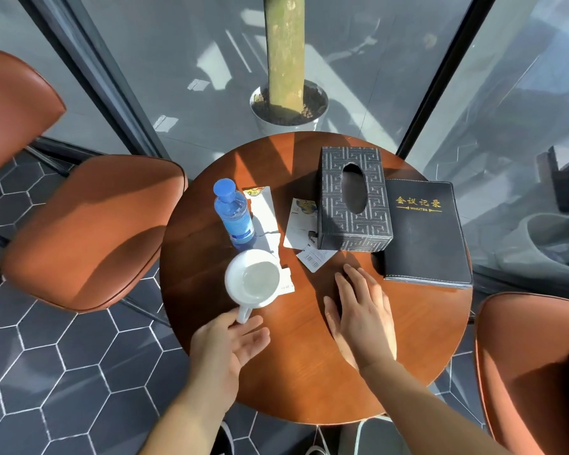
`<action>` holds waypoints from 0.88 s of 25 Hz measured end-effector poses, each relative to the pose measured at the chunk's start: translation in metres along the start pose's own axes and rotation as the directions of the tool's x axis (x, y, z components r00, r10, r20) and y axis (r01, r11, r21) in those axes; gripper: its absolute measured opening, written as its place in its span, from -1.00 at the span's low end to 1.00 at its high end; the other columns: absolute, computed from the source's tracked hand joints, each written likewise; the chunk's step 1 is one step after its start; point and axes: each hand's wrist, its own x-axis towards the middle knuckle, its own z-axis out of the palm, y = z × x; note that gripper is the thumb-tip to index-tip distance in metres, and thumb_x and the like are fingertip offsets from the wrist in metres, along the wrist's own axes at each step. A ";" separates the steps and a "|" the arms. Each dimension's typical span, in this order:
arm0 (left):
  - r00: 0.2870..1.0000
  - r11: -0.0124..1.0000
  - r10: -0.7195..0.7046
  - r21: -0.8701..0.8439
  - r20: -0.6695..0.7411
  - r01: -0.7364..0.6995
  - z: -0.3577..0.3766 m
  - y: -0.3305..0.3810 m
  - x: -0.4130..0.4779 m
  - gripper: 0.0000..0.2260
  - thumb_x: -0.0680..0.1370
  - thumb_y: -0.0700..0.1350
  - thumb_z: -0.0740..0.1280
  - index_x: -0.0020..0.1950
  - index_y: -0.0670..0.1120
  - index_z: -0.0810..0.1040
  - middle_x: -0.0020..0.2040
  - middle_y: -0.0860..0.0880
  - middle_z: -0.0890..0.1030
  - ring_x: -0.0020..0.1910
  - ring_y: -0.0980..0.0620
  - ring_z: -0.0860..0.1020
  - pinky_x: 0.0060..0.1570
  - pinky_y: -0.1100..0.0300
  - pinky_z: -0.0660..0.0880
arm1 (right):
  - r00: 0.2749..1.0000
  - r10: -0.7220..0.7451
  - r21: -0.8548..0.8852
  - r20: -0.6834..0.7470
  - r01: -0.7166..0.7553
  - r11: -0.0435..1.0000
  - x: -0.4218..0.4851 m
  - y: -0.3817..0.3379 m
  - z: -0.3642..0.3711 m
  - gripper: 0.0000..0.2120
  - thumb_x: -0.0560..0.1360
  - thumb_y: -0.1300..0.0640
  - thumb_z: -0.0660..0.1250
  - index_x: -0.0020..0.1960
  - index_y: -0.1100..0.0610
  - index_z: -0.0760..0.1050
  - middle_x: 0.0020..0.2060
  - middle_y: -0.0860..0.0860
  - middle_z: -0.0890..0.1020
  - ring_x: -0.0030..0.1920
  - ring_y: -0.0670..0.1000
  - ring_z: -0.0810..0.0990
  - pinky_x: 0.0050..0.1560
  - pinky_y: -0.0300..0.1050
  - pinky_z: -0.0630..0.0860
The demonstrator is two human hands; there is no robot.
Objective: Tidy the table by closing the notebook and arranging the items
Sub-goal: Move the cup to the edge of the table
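notebook [426,231] is closed at the table's [296,372] right edge, gold "会议记录 / minutes" on its cover, touching the tissue box [353,198]. left hand [230,346] is open, fingertips touching the white mug's [253,279] handle. right hand [362,316] lies flat on the table, fingers spread, holding nothing.

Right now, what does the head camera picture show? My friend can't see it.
Two bare hands reach over a round wooden table: the left hand touches a white mug's handle, the right hand lies flat. Behind stand a water bottle, a tissue box and a closed black notebook.
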 end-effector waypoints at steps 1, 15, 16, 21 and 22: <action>0.998 0.994 0.067 0.085 -0.003 -0.066 -0.002 -0.002 -0.001 -0.87 0.56 -0.15 0.33 0.03 -0.16 0.63 -0.10 -0.18 0.73 -0.19 -0.15 0.72 -0.28 0.04 0.65 | 1.000 0.016 0.022 0.005 -0.016 1.000 0.001 -0.003 -0.002 -0.61 0.60 -0.04 0.27 0.32 0.16 0.52 0.40 0.09 0.50 0.44 0.19 0.38 0.36 0.17 0.42; 0.789 0.687 0.602 0.425 0.121 -0.589 -0.052 0.002 0.037 -0.83 0.51 -0.10 0.45 -0.21 0.18 0.68 -0.22 -0.01 0.71 -0.16 0.00 0.70 -0.10 0.04 0.62 | 0.988 -0.152 0.043 -0.006 0.152 0.987 0.037 -0.079 0.027 -0.58 0.56 0.17 0.36 0.40 0.18 0.49 0.43 0.12 0.49 0.46 0.24 0.41 0.41 0.25 0.35; 0.796 0.709 0.595 0.396 0.107 -0.583 -0.058 0.007 0.038 -0.84 0.51 -0.11 0.45 -0.20 0.16 0.69 -0.21 -0.03 0.72 -0.14 -0.04 0.70 -0.05 -0.02 0.62 | 0.988 -0.153 0.032 0.001 0.152 0.988 0.036 -0.077 0.029 -0.57 0.56 0.17 0.37 0.41 0.18 0.48 0.44 0.12 0.48 0.46 0.24 0.40 0.41 0.26 0.36; 0.812 0.782 0.582 0.301 -0.042 -0.546 -0.073 0.042 0.058 -0.79 0.52 -0.18 0.43 -0.24 0.10 0.70 -0.22 0.03 0.74 -0.17 -0.03 0.72 0.08 -0.12 0.60 | 0.987 -0.157 -0.002 0.034 0.157 0.988 0.035 -0.076 0.036 -0.51 0.58 0.07 0.27 0.50 0.12 0.35 0.52 0.08 0.36 0.55 0.19 0.25 0.46 0.23 0.26; 0.813 0.786 0.580 0.299 -0.056 -0.541 -0.071 0.049 0.064 -0.76 0.52 -0.19 0.42 -0.26 0.12 0.69 -0.23 0.05 0.74 -0.18 -0.01 0.72 0.09 -0.12 0.59 | 0.987 -0.161 -0.006 0.030 0.161 0.987 0.035 -0.076 0.037 -0.49 0.58 0.04 0.23 0.50 0.11 0.34 0.52 0.07 0.35 0.55 0.18 0.24 0.46 0.22 0.25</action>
